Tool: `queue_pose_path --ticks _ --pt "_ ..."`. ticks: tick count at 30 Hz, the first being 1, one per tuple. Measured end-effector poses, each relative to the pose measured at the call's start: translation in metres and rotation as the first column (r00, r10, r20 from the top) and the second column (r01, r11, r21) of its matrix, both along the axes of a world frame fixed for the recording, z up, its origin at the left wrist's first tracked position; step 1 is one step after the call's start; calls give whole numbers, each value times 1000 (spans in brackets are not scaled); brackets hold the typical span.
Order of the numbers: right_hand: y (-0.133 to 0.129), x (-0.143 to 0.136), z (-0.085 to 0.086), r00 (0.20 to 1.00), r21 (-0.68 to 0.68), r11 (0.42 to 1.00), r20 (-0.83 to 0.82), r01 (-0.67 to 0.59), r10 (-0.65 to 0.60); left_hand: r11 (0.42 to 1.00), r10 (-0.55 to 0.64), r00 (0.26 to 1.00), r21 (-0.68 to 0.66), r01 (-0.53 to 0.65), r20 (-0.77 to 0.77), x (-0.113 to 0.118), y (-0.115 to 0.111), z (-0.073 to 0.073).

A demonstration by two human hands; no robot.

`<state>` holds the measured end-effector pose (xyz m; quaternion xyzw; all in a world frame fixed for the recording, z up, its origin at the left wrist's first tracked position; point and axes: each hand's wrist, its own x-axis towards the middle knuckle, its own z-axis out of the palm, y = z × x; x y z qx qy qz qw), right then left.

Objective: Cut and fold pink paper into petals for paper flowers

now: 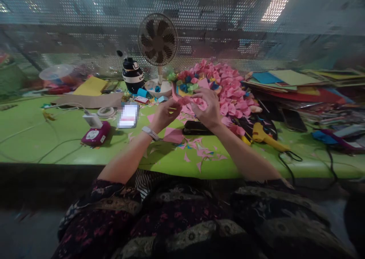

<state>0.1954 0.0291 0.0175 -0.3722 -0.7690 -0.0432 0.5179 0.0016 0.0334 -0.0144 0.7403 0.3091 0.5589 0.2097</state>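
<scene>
My left hand (167, 113), with a pale band on its wrist, pinches a piece of pink paper (184, 100) in front of me. At the other side of that paper is my right hand (208, 106), its fingers bent and thumb close to the paper's edge. Behind and to the right rises a big pile of folded pink paper pieces (230, 88). Beneath my hands lie a black stapler (196, 128), a flat pink sheet (173, 135) and pink scraps (199, 151) on the green table (159, 161).
A fan (158, 40) and black bottle (133, 76) stand at the back. Left are a lit phone (128, 115) and a purple power socket (96, 134). Right are a yellow glue gun (266, 137), a dark phone (294, 119) and stacked coloured paper (285, 78).
</scene>
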Motion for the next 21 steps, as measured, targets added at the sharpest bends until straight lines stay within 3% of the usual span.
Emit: queue_pose_path --ticks 6,21 --pt "5 -1 -8 998 -39 999 62 -16 18 975 83 992 214 -62 -92 -1 3 -1" --pt "6 -7 -11 999 -84 996 26 -21 24 912 196 956 400 -96 -217 -4 2 -1"
